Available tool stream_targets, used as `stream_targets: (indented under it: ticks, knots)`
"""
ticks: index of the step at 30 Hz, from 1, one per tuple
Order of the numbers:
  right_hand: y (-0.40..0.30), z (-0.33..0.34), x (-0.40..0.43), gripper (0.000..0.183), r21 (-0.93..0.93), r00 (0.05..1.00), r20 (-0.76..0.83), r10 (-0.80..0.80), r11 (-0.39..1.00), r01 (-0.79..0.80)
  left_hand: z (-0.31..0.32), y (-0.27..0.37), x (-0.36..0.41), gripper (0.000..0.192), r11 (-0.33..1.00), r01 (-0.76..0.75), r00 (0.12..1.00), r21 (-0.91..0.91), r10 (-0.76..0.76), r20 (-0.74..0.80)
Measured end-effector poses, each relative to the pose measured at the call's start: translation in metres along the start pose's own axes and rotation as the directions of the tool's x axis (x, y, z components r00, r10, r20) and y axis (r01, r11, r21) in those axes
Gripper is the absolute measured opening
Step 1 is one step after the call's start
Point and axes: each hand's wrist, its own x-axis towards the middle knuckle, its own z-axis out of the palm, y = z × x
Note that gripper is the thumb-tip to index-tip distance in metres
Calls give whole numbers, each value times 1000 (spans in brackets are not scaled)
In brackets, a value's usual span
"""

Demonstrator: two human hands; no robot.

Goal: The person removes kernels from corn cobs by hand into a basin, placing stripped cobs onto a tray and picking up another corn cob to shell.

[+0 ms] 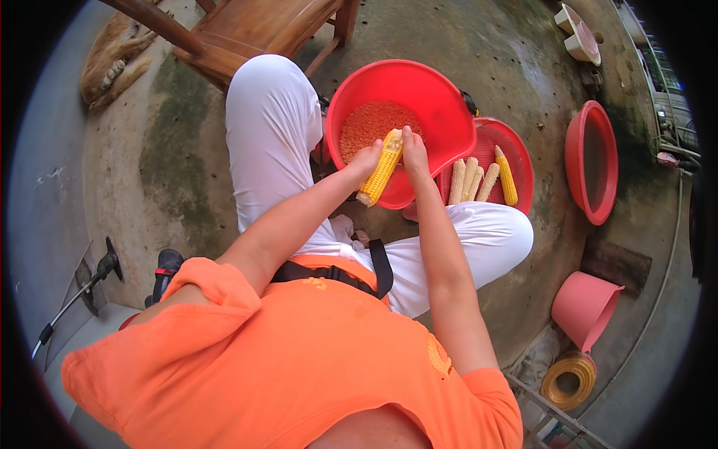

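Note:
Between my hands, over a red plastic basin (pixel 435 92), is an ear of yellow corn (pixel 381 171) with some kernels gone near its upper end. My left hand (pixel 366 160) is closed around the ear's side. At that upper end, my right hand (pixel 414 150) has its fingers against the cob. Loose orange kernels (pixel 373 120) cover part of the basin's bottom. Beside it, a red mesh basket (pixel 519 151) holds several bare cobs (pixel 457 181) and one ear (pixel 506 177) that still has kernels.
A wooden chair (pixel 252 28) stands ahead on the left, and a tan furry animal (pixel 115 62) lies beyond it. To the right are a red tub (pixel 575 163), a pink bucket (pixel 578 306) and a coiled yellow hose (pixel 589 376).

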Motion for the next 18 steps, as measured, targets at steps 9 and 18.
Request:
stream_targets:
  ticks: [9, 18]
  knots:
    - [-7, 13, -17, 56, -1, 946, -95, -311, 950, 312, 3, 19, -11, 47, 974, 159, 986, -162, -148, 78]
    - [0, 5, -16, 61, 79, 981, 46, -190, 979, 186, 6, 25, -18, 48, 972, 153, 988, -176, -147, 48]
